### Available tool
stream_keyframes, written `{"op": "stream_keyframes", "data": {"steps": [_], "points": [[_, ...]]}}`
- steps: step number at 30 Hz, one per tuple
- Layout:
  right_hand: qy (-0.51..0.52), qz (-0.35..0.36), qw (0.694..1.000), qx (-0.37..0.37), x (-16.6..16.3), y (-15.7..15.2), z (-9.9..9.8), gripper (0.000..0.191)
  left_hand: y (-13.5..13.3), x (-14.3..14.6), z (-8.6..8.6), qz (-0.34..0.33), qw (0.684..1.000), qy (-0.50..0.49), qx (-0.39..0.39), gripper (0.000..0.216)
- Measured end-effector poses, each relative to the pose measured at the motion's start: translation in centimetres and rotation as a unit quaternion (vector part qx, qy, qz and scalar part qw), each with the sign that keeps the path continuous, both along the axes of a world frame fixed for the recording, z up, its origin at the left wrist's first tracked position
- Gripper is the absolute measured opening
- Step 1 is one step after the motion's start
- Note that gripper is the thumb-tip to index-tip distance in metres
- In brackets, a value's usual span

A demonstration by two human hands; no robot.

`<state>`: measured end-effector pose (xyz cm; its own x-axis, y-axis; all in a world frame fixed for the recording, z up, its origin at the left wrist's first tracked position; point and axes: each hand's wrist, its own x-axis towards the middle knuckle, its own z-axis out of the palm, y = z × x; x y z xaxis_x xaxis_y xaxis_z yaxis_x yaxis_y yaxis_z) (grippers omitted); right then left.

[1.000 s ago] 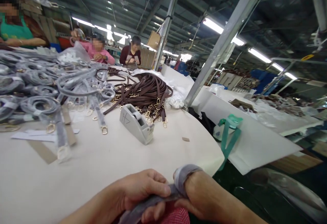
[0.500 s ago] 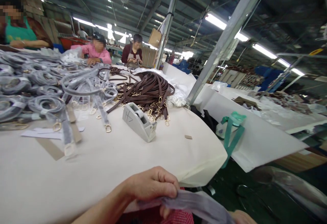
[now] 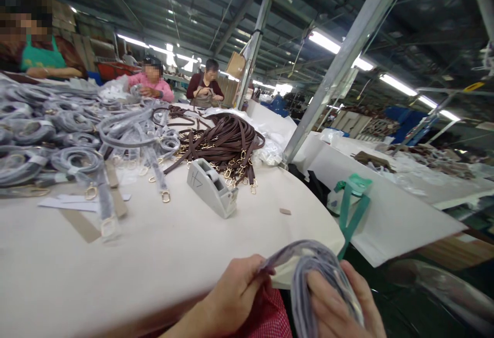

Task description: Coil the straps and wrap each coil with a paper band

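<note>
1. Factory hall, cream table (image 3: 154, 255); wrapped strap bundles (image 3: 57, 137) covered its far-left part.
2. Brown straps (image 3: 227, 142) were heaped at the far edge, with the tape dispenser (image 3: 212, 188) just in front.
3. Left hand (image 3: 235, 291) at the near edge: fingers pinched shut on the grey strap (image 3: 309, 271).
4. The strap was coiled just off the near edge, between both hands.
5. Right hand (image 3: 339, 302): thumb and fingers clamped around the coil.

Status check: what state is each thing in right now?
Strap: looped into a coil, held off the table.
Left hand: pinching the strap.
Right hand: closed on the coil.
Tape dispenser: upright on the table.
Brown straps: loose pile.
Grey coils: wound, heaped.
</note>
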<state>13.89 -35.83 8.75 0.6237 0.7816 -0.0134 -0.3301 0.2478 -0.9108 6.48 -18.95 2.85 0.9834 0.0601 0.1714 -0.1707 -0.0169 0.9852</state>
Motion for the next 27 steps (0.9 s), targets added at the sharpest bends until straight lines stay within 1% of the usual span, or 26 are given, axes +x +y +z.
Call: {"op": "stream_keyframes", "data": {"steps": [1, 3, 4, 6, 8, 11, 14, 16, 17, 19, 23, 25, 27], "points": [[0.028, 0.004, 0.999, 0.020, -0.1, 1.1, 0.2, 0.051, -0.4, 0.2, -0.2, -0.038, 0.996, 0.035, -0.077, 0.033], [0.067, 0.015, 0.996, 0.061, -0.2, 3.0, 0.3, 0.052, -0.8, 0.3, -0.4, -0.110, 0.966, 0.090, -0.217, 0.037], [0.070, 0.021, 0.995, 0.073, -0.1, 3.9, 0.1, 0.052, -0.9, 0.3, -0.4, -0.129, 0.949, 0.108, -0.265, 0.038], [0.062, 0.022, 0.994, 0.087, 0.0, 5.2, -0.3, 0.052, -0.6, 0.3, -0.4, -0.142, 0.928, 0.128, -0.319, 0.036], [0.046, -0.007, 0.995, 0.089, 0.0, 6.2, -0.9, 0.052, -0.2, 0.3, -0.2, -0.145, 0.918, 0.138, -0.342, 0.035], [0.013, -0.059, 0.993, 0.097, -0.1, 7.2, -2.1, 0.051, 0.5, 0.4, -0.1, -0.129, 0.917, 0.145, -0.349, 0.033], [-0.081, -0.047, 0.993, 0.064, -0.2, 7.8, -3.8, 0.051, 0.9, 0.5, -0.2, -0.065, 0.928, 0.149, -0.335, 0.025], [-0.169, -0.029, 0.984, 0.038, 0.0, 8.0, -5.1, 0.053, 1.2, 0.5, -0.3, -0.026, 0.931, 0.153, -0.331, 0.019], [-0.208, -0.022, 0.977, 0.029, 0.1, 8.0, -5.8, 0.052, 1.3, 0.5, -0.4, -0.019, 0.928, 0.156, -0.337, 0.018], [-0.263, -0.009, 0.965, 0.018, 0.4, 7.8, -6.8, 0.052, 1.6, 0.4, -0.7, -0.023, 0.914, 0.159, -0.373, 0.020], [-0.307, 0.051, 0.950, 0.002, 1.0, 7.4, -7.9, 0.050, 2.2, 0.2, -1.3, -0.044, 0.878, 0.154, -0.452, 0.021], [-0.339, 0.073, 0.938, 0.011, 1.4, 7.3, -8.0, 0.050, 2.5, 0.0, -1.5, -0.081, 0.851, 0.160, -0.494, 0.022], [-0.403, 0.092, 0.911, -0.001, 1.8, 7.0, -8.0, 0.054, 2.7, -0.1, -1.6, -0.132, 0.820, 0.161, -0.533, 0.023]]}}
